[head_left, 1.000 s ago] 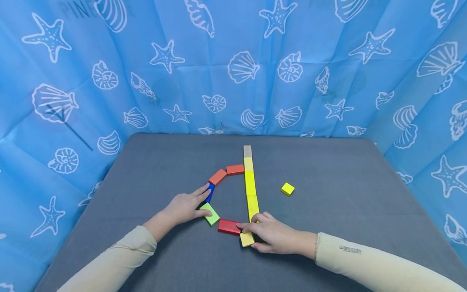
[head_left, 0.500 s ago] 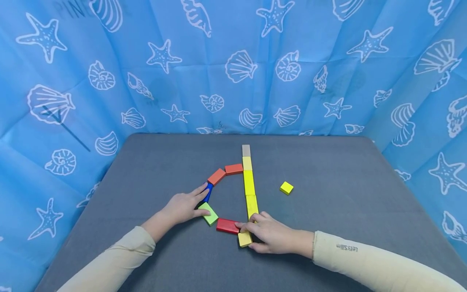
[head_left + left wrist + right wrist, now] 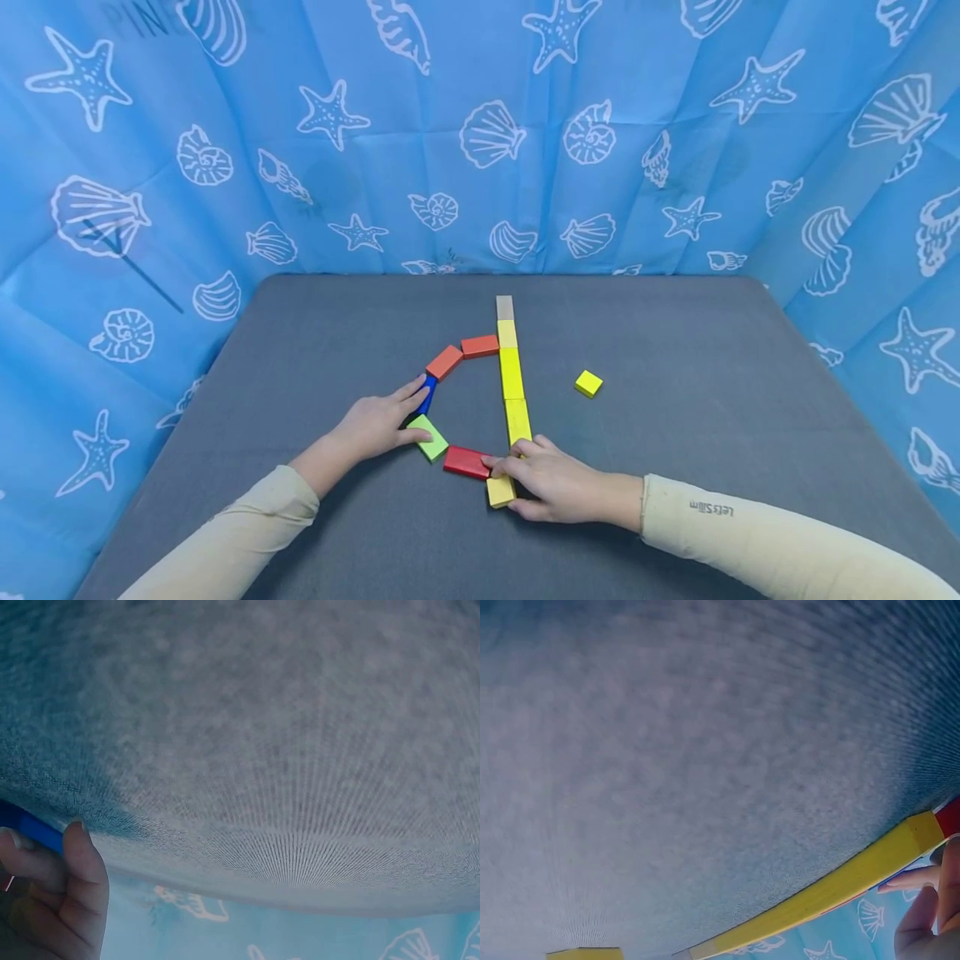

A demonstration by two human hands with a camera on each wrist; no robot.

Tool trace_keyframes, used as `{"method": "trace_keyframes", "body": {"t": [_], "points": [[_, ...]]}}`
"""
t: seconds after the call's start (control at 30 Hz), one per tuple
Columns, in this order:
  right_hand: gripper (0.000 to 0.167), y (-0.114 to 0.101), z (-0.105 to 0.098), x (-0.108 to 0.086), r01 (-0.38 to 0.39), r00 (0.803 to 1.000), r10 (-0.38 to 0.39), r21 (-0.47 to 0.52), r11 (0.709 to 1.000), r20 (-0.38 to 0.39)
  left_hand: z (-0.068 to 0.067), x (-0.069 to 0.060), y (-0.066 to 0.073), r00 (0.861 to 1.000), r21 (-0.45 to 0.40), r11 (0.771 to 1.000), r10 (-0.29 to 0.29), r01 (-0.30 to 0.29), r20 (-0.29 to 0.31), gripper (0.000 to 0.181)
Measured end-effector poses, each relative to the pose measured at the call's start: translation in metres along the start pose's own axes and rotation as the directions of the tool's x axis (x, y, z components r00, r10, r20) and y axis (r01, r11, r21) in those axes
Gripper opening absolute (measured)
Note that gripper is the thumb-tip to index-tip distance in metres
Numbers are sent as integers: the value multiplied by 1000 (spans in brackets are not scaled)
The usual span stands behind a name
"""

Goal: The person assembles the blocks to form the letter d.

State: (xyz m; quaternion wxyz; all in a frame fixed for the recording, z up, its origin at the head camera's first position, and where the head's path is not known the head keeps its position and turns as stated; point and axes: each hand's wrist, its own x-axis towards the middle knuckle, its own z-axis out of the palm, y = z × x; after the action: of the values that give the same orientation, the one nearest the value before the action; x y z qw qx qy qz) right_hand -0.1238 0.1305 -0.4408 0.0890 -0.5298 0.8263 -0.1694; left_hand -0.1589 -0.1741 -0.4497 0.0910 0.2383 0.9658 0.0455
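Observation:
My left hand [image 3: 371,429] lies at the left of a curve of blocks. Its fingertips touch the blue block [image 3: 426,400], and the thumb rests on the light green block [image 3: 428,439]. The left wrist view catches fingers beside the blue block [image 3: 34,829]. At the near end, my right hand [image 3: 558,483] pinches a pale yellow block [image 3: 500,492], thumb on its right side; one fingertip lies over the end of the red block [image 3: 465,462]. The hand partly hides the lower long yellow block [image 3: 517,419]. Above it runs another yellow block [image 3: 511,372].
Two orange blocks, one angled [image 3: 445,362] and one nearly level [image 3: 480,346], join the curve to the straight row. A cream block [image 3: 507,333] and a greyish block [image 3: 505,307] top that row. Apart to the right lies a small yellow block [image 3: 588,383] on the grey table [image 3: 675,350].
The pale yellow block has shifted slightly left with my right hand. My left hand keeps its place on the blue and green blocks. The whole view has drifted a little.

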Motion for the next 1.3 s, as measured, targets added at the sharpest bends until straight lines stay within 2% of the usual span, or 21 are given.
{"method": "trace_keyframes", "body": {"t": [0.17,0.37,0.5,0.6,0.7,0.9,1.3], "points": [[44,0,0,1,-25,1000,25,12,1000,20,-1,-1,0,1000,-7,1000,3,-3,3,76],[40,0,-3,1,-109,992,102,105,988,67,-2,0,0,1000,-9,1000,1,-1,4,76],[37,4,-8,-2,-178,984,176,140,974,26,-4,0,0,1000,-11,1000,0,0,3,77],[32,8,-9,-3,-215,976,218,126,968,-9,-4,1,-1,1000,-9,1000,-4,4,9,77],[31,10,-8,-2,-202,978,205,80,976,-30,-5,0,-2,1000,-7,1000,-5,6,15,77],[30,9,-3,5,-184,983,184,22,983,-21,-6,0,-1,1000,-17,1000,-1,1,21,77],[33,8,0,5,-175,984,178,97,980,-19,-3,1,-1,1000,-19,1000,-4,4,29,77]]}}
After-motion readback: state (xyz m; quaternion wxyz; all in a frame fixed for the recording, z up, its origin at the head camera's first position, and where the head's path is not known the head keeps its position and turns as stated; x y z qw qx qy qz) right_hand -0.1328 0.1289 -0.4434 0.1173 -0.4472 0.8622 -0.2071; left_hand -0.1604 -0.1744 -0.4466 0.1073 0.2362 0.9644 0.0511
